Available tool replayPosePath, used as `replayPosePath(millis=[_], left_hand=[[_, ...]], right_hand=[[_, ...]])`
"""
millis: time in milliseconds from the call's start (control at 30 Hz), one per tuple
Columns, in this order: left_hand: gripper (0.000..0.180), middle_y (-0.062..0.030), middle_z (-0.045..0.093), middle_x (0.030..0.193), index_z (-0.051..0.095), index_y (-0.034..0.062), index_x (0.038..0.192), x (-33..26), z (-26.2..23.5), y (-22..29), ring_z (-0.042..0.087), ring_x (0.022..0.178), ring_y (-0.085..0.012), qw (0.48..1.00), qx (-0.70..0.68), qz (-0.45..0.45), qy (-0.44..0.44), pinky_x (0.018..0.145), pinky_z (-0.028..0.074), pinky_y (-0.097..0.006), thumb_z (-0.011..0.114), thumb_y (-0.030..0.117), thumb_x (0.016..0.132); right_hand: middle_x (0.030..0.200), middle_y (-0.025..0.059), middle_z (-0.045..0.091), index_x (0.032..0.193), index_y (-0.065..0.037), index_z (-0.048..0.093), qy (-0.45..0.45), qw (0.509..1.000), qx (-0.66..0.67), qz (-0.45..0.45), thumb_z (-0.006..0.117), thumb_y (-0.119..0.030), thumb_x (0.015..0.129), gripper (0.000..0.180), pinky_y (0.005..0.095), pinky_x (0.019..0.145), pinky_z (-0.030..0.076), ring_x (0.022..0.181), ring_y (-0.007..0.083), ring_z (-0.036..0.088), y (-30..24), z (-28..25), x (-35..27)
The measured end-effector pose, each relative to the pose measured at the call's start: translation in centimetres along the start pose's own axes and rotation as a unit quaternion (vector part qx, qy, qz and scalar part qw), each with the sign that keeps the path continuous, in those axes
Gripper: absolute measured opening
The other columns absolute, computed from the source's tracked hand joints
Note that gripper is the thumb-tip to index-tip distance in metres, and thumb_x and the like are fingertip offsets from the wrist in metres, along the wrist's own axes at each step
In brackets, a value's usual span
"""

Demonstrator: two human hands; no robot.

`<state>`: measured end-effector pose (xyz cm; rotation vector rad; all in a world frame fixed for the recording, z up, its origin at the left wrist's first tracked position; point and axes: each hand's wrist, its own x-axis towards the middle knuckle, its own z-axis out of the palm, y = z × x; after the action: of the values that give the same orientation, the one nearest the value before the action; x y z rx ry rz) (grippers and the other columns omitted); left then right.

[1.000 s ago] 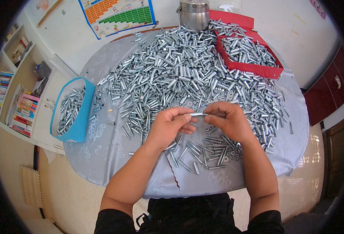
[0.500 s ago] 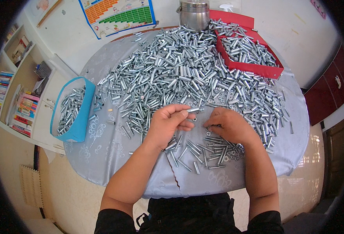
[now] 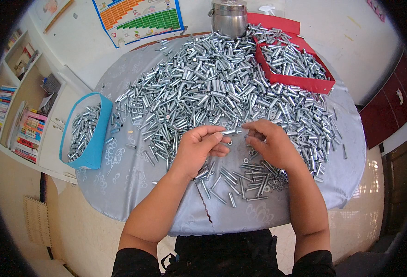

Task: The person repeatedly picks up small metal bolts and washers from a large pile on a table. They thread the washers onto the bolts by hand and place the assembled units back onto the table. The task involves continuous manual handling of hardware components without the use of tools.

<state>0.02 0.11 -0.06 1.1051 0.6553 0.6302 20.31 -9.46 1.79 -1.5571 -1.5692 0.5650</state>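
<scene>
My left hand [image 3: 195, 148] is closed, pinching a shiny metal sleeve anchor [image 3: 229, 132] between thumb and forefinger. It lies almost level, its free end pointing right, with what looks like a washer or nut there. Just beyond that end is my right hand [image 3: 273, 144], its fingers curled in toward the thumb. Whatever its fingertips hold, if anything, is too small to make out. Below the left fingers a loose nut [image 3: 230, 142] shows. Between my forearms, several bolts [image 3: 231, 180] lie scattered on the cloth, with small nuts and washers [image 3: 277, 181] by my right wrist.
A large heap of metal sleeves and bolts [image 3: 199, 78] covers the far half of the round table [image 3: 134, 198]. At left stands a blue box [image 3: 92, 159] of metal parts. A red box [image 3: 300, 84] full of them sits far right, beside a steel pot [image 3: 229, 21].
My right hand has risen from the cloth and moved up and slightly left, to the tip of the sleeve anchor. A small ring-like part now shows at that tip. The left hand has barely moved.
</scene>
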Motion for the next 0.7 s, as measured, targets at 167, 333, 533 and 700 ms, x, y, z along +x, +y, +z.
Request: replayPosePath(millis=[167, 333, 533, 700], left_hand=[[0.024, -0.0126, 0.069, 0.096, 0.061, -0.0016, 0.114, -0.1, 0.1, 0.1, 0.069, 0.077, -0.0179, 1.000, 0.003, 0.001, -0.006, 0.068, 0.058, -0.029, 0.057, 0.010, 0.094], [0.023, -0.0126, 0.069, 0.096, 0.061, -0.0016, 0.114, -0.1, 0.0, -0.1, 0.069, 0.077, -0.0179, 1.000, 0.002, 0.004, -0.008, 0.068, 0.058, -0.029, 0.057, 0.009, 0.094], [0.024, -0.0133, 0.069, 0.097, 0.061, -0.0022, 0.115, -0.1, 0.0, -0.2, 0.069, 0.077, -0.0182, 1.000, 0.014, 0.007, -0.015, 0.068, 0.058, -0.029, 0.057, 0.008, 0.094], [0.025, -0.0140, 0.069, 0.098, 0.060, -0.0025, 0.116, -0.2, 0.1, 0.0, 0.070, 0.077, -0.0186, 0.999, 0.027, 0.004, -0.017, 0.069, 0.058, -0.028, 0.057, 0.007, 0.093]], right_hand=[[0.085, 0.0105, 0.064, 0.100, 0.000, 0.064, 0.022, 0.996, 0.078, 0.041, 0.067, -0.005, 0.084, 0.017, 0.0307, 0.071, 0.050, 0.078, 0.0189, 0.063, 0.0, 0.8, 0.1], [0.087, 0.0070, 0.067, 0.097, 0.001, 0.065, 0.035, 0.985, 0.156, 0.067, 0.072, -0.003, 0.081, 0.019, 0.0265, 0.069, 0.050, 0.076, 0.0131, 0.063, 0.5, 1.1, 0.3], [0.084, 0.0058, 0.067, 0.095, 0.000, 0.066, 0.020, 0.993, 0.108, 0.039, 0.074, -0.003, 0.077, 0.020, 0.0263, 0.069, 0.050, 0.076, 0.0122, 0.062, -0.1, 0.9, 0.2], [0.083, 0.0055, 0.067, 0.095, 0.000, 0.067, 0.022, 0.993, 0.107, 0.039, 0.075, -0.003, 0.076, 0.020, 0.0268, 0.067, 0.050, 0.073, 0.0118, 0.061, -0.2, 1.1, 0.2]])
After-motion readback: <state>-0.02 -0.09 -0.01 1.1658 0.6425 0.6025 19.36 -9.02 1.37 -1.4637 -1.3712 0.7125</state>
